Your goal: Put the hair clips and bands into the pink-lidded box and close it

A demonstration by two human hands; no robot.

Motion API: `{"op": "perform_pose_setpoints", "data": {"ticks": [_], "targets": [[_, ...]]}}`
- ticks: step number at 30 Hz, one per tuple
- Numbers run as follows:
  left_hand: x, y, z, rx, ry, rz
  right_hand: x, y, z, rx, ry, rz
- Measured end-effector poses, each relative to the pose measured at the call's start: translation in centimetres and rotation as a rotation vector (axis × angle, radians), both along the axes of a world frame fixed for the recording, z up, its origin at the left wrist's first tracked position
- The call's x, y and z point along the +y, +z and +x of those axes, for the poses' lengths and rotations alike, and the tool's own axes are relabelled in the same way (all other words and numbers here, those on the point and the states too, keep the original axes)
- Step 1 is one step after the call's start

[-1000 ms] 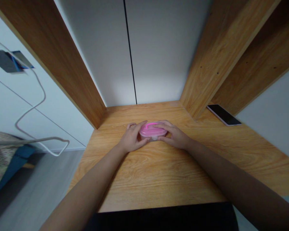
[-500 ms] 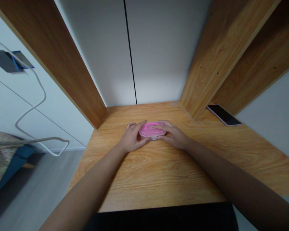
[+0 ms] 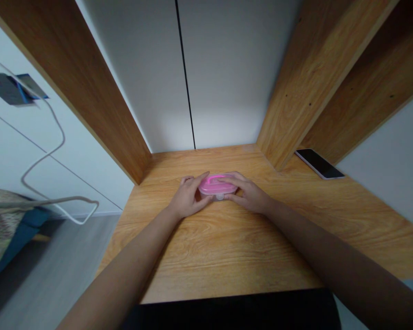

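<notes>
A small plastic box [image 3: 217, 187] with a pink lid, a brighter pink handle on top and a clear latch in front rests on the wooden desk [image 3: 206, 256]. My left hand [image 3: 189, 198] grips its left end, thumb along the front and fingers at the side and top. At the other end, my right hand [image 3: 248, 192] holds the box with its thumb near the latch and fingers over the lid. The lid sits on the box. What is inside cannot be made out.
A phone [image 3: 319, 164] lies at the right by the wall. Wooden uprights [image 3: 124, 123] flank the white back panel [image 3: 227, 91]. On the left, a white cable [image 3: 64, 137] hangs before the wall, near a patterned cloth [image 3: 3, 224].
</notes>
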State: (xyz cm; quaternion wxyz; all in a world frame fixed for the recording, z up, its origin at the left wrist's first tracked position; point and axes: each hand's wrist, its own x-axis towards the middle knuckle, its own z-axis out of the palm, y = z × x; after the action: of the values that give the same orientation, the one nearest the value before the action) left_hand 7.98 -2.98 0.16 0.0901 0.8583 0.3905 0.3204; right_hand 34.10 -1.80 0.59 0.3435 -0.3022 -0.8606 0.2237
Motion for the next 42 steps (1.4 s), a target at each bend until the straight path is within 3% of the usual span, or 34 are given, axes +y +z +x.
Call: {"op": "perform_pose_setpoints", "data": {"ticks": [11, 42], "targets": [[-0.5, 0.1, 0.7, 0.011, 0.071, -0.003, -0.3, 0.5, -0.1, 0.011, 0.004, 0.011], [-0.7, 0.0, 1.3, 0.042, 0.152, 0.005, -0.2, -1.0, -0.7, -0.088, -0.098, 0.115]]}}
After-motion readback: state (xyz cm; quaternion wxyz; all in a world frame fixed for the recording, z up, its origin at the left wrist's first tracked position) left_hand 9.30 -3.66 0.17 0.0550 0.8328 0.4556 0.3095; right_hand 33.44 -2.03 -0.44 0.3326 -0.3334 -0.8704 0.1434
